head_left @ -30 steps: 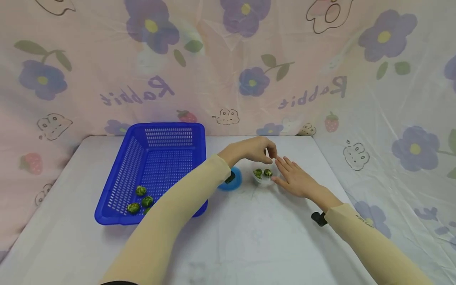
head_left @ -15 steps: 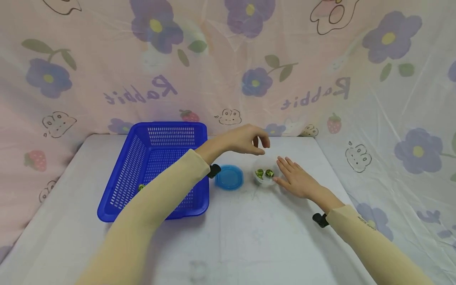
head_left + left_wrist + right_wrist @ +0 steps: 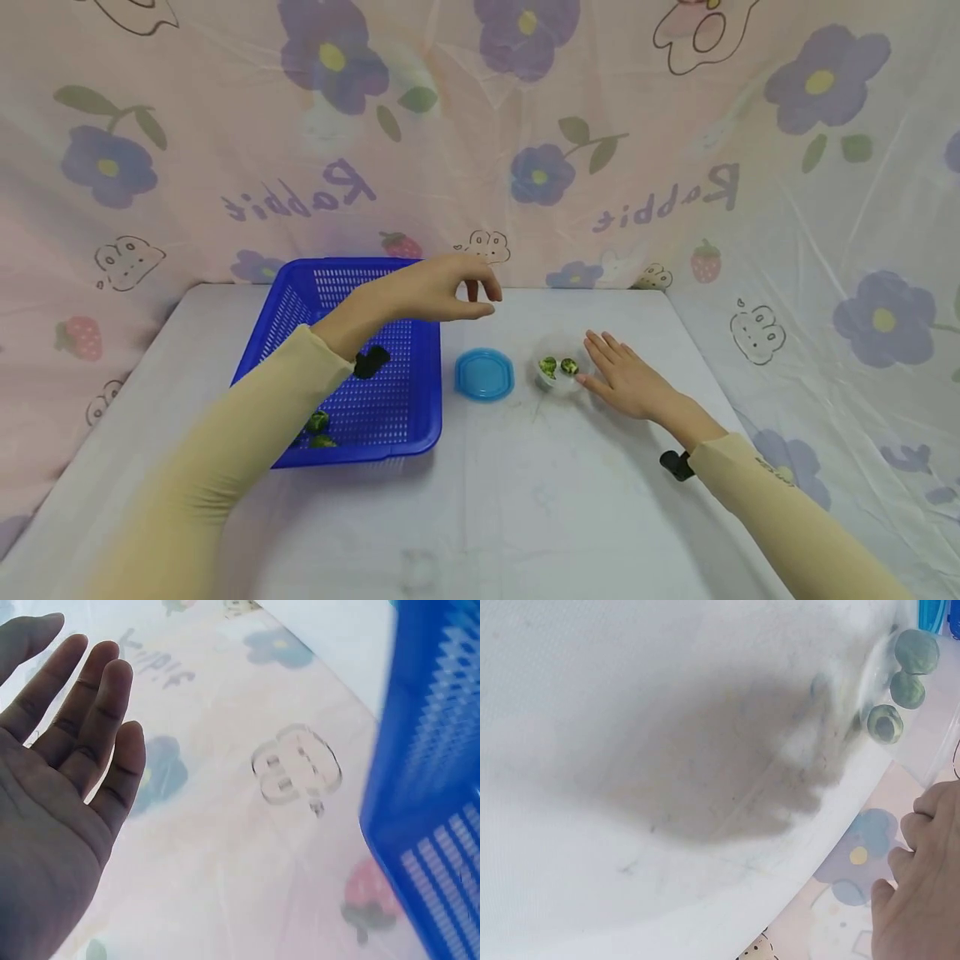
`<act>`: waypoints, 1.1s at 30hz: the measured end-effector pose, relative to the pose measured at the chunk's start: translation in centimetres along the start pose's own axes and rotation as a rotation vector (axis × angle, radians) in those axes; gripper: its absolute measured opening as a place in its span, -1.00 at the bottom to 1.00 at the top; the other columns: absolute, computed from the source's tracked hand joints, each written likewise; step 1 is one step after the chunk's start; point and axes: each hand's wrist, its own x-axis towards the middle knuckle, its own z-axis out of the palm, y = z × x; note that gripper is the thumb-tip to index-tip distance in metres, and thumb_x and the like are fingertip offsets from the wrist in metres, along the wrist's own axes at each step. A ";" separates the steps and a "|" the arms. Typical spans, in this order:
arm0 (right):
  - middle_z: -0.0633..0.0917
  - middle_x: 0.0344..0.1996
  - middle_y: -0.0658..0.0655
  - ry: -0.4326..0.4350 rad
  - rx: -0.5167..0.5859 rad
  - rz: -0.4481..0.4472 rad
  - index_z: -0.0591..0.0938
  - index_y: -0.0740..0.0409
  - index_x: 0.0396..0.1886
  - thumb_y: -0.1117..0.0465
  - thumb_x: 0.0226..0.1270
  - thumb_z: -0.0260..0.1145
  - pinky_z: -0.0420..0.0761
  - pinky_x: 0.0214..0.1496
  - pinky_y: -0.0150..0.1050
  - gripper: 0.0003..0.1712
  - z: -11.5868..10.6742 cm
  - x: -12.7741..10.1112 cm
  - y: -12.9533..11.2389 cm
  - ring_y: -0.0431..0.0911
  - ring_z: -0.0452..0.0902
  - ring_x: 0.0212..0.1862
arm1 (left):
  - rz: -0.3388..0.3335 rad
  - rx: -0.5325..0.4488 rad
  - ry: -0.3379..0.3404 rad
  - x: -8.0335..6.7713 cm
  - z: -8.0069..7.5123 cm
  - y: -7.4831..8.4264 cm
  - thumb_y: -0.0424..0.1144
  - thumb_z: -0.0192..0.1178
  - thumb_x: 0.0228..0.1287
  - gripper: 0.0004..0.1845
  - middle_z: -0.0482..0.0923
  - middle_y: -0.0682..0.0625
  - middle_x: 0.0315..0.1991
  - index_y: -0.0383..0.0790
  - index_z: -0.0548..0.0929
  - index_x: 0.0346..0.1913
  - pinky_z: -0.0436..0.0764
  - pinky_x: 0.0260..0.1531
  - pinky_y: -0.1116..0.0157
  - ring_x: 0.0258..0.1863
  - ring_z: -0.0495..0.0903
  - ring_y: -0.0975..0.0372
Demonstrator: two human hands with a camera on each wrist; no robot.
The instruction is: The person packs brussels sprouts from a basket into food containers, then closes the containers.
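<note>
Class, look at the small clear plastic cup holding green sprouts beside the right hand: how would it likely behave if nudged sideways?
The small clear plastic cup looks thin and nearly empty, so it is probably light and would slide easily on the smooth white tabletop. The round green sprouts inside would likely roll about.

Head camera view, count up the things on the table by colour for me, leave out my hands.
Blue: 2, the basket and the lid.
Green: 4 visible, two sprouts in the clear tub and two sprouts in the basket; the left arm may hide more.
Clear: 1, the tub.
Total: 7 in view.
</note>
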 end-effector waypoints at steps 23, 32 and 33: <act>-0.05 0.49 0.24 0.001 0.002 0.007 -0.03 0.26 0.49 -0.32 0.42 -0.16 -0.08 0.42 0.19 -0.07 -0.1 0.0 0.0 0.21 -0.22 0.48 | -0.209 0.222 -0.131 -12.7 -0.6 -6.4 -0.18 0.29 0.18 -0.84 0.62 0.10 -0.21 -0.01 0.67 -0.16 0.58 -0.24 0.29 -0.28 0.56 0.25; -0.06 0.49 0.23 -0.003 0.011 0.014 -0.04 0.25 0.49 -0.31 0.43 -0.16 -0.11 0.43 0.19 -0.07 0.0 0.0 -0.1 0.21 -0.23 0.48 | -0.257 0.206 -0.227 -16.8 0.6 -8.7 -0.23 0.33 0.12 -0.85 0.61 0.11 -0.27 -0.03 0.66 -0.22 0.55 -0.35 0.33 -0.36 0.54 0.27; -0.06 0.49 0.24 -0.003 0.012 0.014 -0.04 0.25 0.49 -0.31 0.43 -0.16 -0.11 0.43 0.19 -0.08 0.0 0.1 -0.1 0.21 -0.23 0.48 | -0.269 0.200 -0.233 -17.2 0.8 -9.0 -0.23 0.34 0.12 -0.85 0.61 0.12 -0.27 -0.03 0.66 -0.22 0.55 -0.34 0.34 -0.36 0.53 0.27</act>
